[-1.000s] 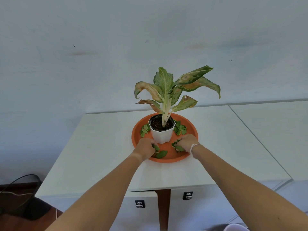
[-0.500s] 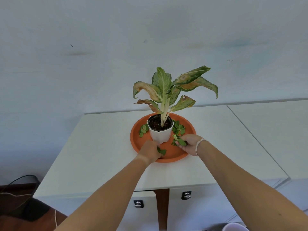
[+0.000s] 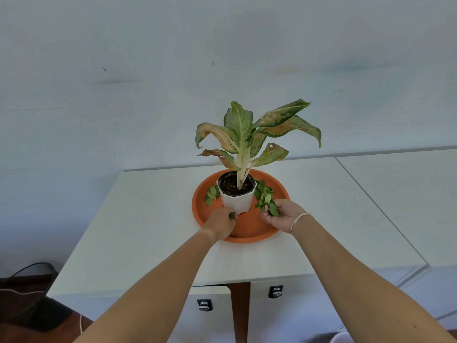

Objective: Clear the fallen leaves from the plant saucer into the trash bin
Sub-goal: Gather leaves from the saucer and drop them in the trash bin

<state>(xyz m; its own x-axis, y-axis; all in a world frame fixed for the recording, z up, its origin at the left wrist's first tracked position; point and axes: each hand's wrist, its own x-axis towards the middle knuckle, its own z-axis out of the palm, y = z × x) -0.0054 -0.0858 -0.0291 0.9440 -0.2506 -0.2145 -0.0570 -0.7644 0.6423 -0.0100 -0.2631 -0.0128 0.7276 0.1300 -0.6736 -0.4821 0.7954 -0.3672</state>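
An orange plant saucer lies on a white cabinet top, with a white pot and its leafy plant standing in it. Small green fallen leaves lie in a clump left of the pot and in a bigger clump right of it. My left hand rests on the saucer's front, fingers closed on a few leaves, one tip showing. My right hand is at the saucer's right front, fingers pinched on several leaves at the edge of the right clump. A pale rim at the bottom right corner may be the trash bin.
The white cabinet top butts against a pale wall, and a second white top adjoins it on the right. The plant's broad leaves overhang the saucer. Two drawer locks show below the front edge. Dark cables lie on the floor at lower left.
Both hands have gathered the leaves from the saucer's front, which now lies bare. My right hand has slid back and right to the clump beside the pot.
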